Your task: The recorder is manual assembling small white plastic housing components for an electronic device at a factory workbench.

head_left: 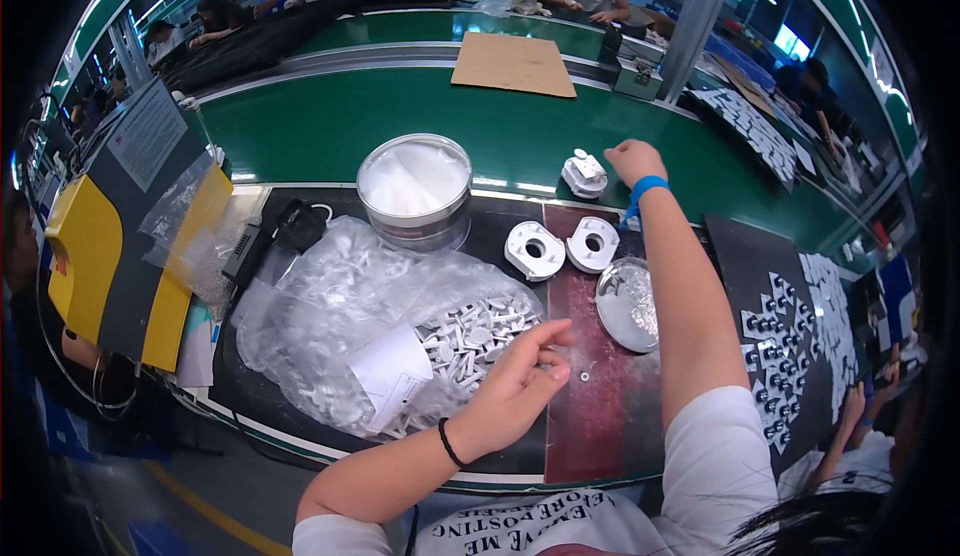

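My left hand hovers at the right edge of a clear plastic bag full of small white pegs. Its fingers are loosely bent and apart, with nothing visible in them. Beyond the mat, my right hand reaches over the green belt, just right of a white plastic assembly. Its fingers are curled together, and whatever they may hold is hidden. Between my hands lie two white housings, the left housing and the right housing, each with a round hole. A round metal dish sits partly behind my right forearm.
A large round tin with white contents stands behind the bag. A white paper label lies on the bag. Brown cardboard rests across the belt. At right, a dark board carries several small black-and-white parts. Other people work beyond the belt.
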Demonstrator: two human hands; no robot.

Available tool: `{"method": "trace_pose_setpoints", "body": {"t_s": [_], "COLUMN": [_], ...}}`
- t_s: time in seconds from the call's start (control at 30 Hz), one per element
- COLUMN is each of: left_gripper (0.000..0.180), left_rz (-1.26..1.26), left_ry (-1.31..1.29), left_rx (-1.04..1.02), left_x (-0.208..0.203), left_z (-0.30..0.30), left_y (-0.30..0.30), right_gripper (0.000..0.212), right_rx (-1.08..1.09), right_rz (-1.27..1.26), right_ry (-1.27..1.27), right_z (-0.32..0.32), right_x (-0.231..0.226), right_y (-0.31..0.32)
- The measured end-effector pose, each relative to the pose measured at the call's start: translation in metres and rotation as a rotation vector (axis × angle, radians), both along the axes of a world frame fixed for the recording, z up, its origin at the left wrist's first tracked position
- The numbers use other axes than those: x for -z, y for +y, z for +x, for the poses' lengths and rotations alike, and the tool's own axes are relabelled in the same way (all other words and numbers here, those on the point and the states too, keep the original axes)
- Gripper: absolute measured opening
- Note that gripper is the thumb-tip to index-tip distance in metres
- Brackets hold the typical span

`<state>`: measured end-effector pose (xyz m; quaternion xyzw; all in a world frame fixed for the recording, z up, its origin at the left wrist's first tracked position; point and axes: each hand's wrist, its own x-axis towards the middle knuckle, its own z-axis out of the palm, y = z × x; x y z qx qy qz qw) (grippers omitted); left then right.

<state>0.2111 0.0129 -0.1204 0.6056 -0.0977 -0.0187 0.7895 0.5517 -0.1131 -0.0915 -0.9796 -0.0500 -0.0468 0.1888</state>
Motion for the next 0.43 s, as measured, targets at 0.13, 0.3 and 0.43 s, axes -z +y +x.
{"method": "trace_pose_setpoints", "body": {"t_s": [0.13, 0.3, 0.43], "left_gripper": [0.038, 0.028, 0.027], "left_rz": [-0.004, 0.075, 0.188], "left_ry": [-0.005, -0.04, -0.069], "left_rx": [-0.005, -0.027, -0.008], "left_x": [0.0, 0.002, 0.0], "left_z": [0.001, 0.004, 0.003], "left_y": [0.003, 0.004, 0.005], "right_gripper": [0.054, 0.049, 0.047], "right_rx": [0.069, -0.046, -0.029], "right_rz": [-0.251, -0.237, -0.178], "right_ry": [-0.047, 0.015, -0.041], "right_z": [-0.001, 0.0, 0.001], "right_x": [0.006, 0.002, -0.006], "right_y": [-0.017, -0.028, -0.044]}}
